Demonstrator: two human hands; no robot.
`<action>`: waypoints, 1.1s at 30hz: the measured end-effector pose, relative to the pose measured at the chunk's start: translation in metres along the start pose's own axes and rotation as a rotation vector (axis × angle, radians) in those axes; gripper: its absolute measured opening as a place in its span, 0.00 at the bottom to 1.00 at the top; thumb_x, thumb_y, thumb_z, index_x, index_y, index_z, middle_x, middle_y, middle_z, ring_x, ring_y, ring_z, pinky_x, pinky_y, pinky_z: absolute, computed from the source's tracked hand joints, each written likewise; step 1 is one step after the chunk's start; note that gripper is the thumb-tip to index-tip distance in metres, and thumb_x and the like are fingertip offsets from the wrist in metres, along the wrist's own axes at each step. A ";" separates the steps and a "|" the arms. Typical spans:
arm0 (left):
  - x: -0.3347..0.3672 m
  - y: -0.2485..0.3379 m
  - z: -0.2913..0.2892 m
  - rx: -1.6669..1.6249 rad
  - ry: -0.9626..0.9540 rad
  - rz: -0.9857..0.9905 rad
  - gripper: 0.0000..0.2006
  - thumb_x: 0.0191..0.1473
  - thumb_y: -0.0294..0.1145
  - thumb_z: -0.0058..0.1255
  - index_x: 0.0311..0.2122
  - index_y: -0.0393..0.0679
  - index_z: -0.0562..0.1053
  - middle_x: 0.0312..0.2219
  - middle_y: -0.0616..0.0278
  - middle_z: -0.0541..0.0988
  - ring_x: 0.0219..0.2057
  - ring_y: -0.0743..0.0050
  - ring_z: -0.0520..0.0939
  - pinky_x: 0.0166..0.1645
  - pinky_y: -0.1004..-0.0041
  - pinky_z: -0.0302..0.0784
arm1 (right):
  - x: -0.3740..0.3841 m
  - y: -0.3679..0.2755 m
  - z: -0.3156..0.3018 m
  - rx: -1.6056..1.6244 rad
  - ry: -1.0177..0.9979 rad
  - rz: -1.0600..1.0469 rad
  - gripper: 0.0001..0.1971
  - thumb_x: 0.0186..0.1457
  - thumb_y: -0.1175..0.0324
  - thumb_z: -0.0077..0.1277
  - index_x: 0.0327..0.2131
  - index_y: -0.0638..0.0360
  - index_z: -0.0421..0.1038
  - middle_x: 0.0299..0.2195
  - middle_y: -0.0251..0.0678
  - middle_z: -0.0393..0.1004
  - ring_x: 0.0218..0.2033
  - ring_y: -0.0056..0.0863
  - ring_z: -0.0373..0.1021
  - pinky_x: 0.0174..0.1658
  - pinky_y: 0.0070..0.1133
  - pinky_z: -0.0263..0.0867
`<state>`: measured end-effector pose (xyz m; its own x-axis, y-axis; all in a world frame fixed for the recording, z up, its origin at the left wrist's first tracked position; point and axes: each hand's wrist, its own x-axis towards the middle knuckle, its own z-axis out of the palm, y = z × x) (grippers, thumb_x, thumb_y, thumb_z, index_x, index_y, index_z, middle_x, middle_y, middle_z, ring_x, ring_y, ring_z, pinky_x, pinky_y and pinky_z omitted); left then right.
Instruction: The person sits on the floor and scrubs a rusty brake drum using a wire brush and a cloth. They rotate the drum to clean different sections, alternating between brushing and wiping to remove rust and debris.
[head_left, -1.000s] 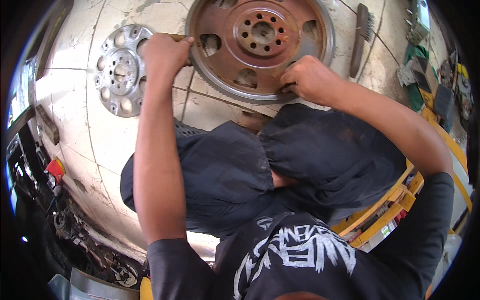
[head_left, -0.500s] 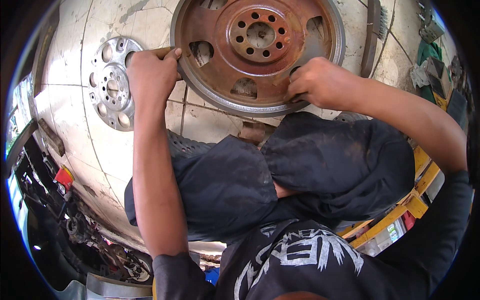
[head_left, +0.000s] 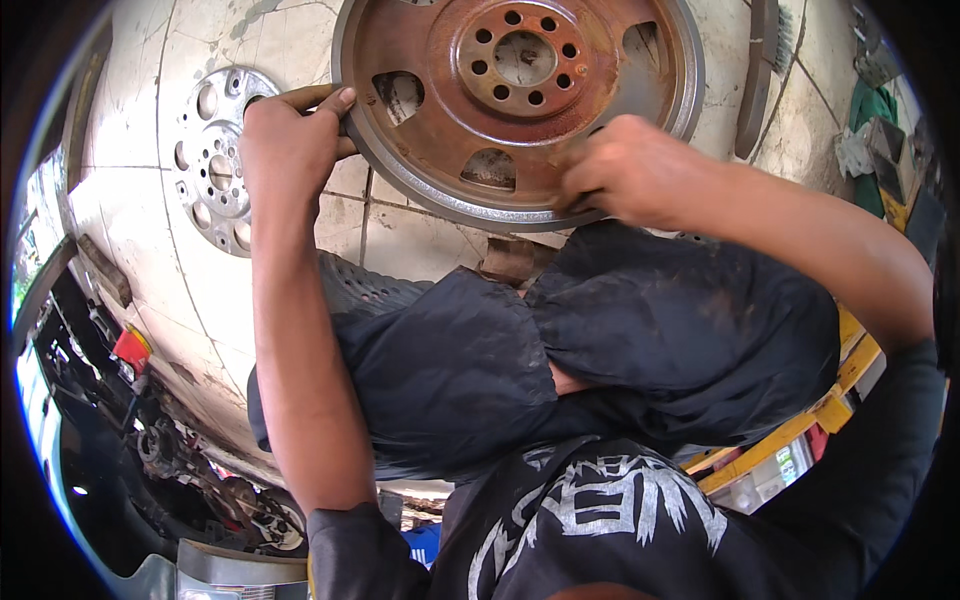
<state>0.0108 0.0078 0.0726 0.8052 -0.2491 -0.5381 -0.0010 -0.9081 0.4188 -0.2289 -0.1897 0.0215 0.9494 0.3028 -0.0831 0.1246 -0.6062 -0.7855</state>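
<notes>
A large rust-brown flywheel (head_left: 440,150) with a grey metal rim lies on the floor in front of my knees. It has a ring of bolt holes round its centre and wider openings farther out. My left hand (head_left: 290,135) is closed on the flywheel's left edge, thumb on top. Over the lower right of its face, my right hand (head_left: 625,175) is curled with fingers pressed together, blurred by motion. Whatever it may hold is hidden under the fingers. Left of the flywheel lies a smaller silver metal disc (head_left: 218,172) with round holes, partly behind my left hand.
Pale cracked tiles (head_left: 130,220) make up the floor. A wire brush (head_left: 760,80) lies right of the flywheel. A brown block (head_left: 505,262) sits between the flywheel and my legs. Metal parts (head_left: 885,150) and a green cloth (head_left: 868,105) are at the far right, machinery (head_left: 165,450) at lower left.
My right hand has shifted slightly left across the flywheel's face and is now more blurred. My left hand keeps its hold on the edge. The whole view has shifted a little.
</notes>
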 end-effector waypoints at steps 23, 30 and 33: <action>0.006 -0.011 0.002 0.279 0.059 0.149 0.16 0.61 0.41 0.59 0.47 0.42 0.85 0.24 0.56 0.87 0.26 0.68 0.89 0.41 0.68 0.83 | 0.011 -0.005 -0.022 0.034 -0.223 0.123 0.08 0.50 0.74 0.61 0.35 0.64 0.83 0.28 0.49 0.82 0.33 0.46 0.80 0.41 0.34 0.76; 0.004 -0.004 -0.001 0.254 0.014 0.096 0.17 0.61 0.43 0.58 0.45 0.42 0.86 0.22 0.55 0.86 0.29 0.65 0.90 0.44 0.64 0.83 | 0.006 -0.015 -0.016 -0.076 -0.180 0.147 0.10 0.51 0.79 0.56 0.36 0.61 0.84 0.29 0.45 0.83 0.34 0.47 0.81 0.42 0.35 0.77; 0.006 -0.002 -0.002 0.265 -0.007 0.107 0.16 0.61 0.43 0.58 0.46 0.42 0.86 0.21 0.57 0.86 0.28 0.66 0.89 0.44 0.65 0.83 | -0.008 0.001 -0.070 -0.259 -0.358 0.167 0.09 0.54 0.78 0.55 0.34 0.54 0.85 0.32 0.37 0.84 0.37 0.41 0.80 0.47 0.33 0.73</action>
<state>0.0165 0.0089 0.0697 0.7879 -0.3498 -0.5068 -0.2414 -0.9326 0.2684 -0.2165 -0.2446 0.0645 0.8093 0.3922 -0.4372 0.0893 -0.8179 -0.5684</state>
